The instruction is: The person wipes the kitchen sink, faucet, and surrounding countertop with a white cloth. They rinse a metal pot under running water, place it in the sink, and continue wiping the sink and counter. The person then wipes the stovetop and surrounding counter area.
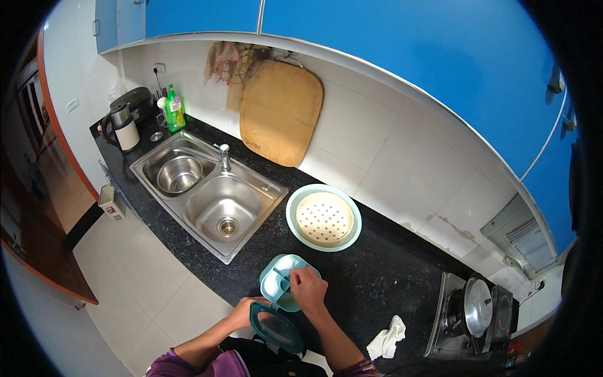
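Note:
A light teal plastic container (pixel 270 283) with divided compartments sits at the front edge of the black countertop. Its dark teal lid (pixel 274 327) with a clear panel hangs open towards me, against the near side. My left hand (pixel 246 312) grips the container's near left side, beside the lid's upper edge, which partly covers the fingers. Over the right part of the container is my right hand (pixel 308 286), its fingers curled and lowered into a compartment. The fingertips are hidden, so whether they hold anything cannot be told.
Beyond the container stands a light green basin (pixel 291 221) holding a perforated cream tray (pixel 325 217). Left is a double steel sink (pixel 231 200) with a steel pot (pixel 179 175) and faucet (pixel 225 158). A white cloth (pixel 387 337) and a stove with a lidded pan (pixel 477 306) lie right.

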Demonstrator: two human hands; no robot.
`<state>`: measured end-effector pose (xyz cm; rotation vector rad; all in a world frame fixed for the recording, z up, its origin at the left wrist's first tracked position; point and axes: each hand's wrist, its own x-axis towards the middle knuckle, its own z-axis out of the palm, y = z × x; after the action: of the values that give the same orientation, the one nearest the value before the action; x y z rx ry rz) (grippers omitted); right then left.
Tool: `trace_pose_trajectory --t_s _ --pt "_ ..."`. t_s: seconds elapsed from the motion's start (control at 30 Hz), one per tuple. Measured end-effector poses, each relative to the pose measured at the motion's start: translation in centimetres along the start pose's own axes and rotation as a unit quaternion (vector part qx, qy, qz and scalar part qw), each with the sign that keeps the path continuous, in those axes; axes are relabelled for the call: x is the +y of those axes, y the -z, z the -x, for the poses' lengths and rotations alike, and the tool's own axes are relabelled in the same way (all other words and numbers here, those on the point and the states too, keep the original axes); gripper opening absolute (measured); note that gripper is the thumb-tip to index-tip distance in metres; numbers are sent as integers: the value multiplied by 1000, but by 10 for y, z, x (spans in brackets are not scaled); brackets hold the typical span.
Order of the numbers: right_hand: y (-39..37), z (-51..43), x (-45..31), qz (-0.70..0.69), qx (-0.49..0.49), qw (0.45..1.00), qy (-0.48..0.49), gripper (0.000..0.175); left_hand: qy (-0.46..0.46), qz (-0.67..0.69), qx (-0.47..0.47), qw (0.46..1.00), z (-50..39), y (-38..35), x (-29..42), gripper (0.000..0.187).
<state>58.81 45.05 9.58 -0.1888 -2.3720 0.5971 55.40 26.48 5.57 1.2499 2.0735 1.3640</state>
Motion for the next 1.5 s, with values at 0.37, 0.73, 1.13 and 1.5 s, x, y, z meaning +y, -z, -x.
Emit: trace_pose_trajectory --t_s 0.37,0.73,1.13,1.5 --pt "-3 -2 -8 -25 4 999 -27 8 8 -8 -17 1000 2 -2 0 24" --pt "14 -8 -5 60 -66 996 -26 7 11 -53 2 999 3 -6 -11 26" --pt "11 -12 -2 6 -90 986 -139 12 6 -40 5 999 2 -9 -9 26" --pt "-2 -6 -2 -217 -145 925 -274 15 13 -21 16 1000 4 -10 0 22"
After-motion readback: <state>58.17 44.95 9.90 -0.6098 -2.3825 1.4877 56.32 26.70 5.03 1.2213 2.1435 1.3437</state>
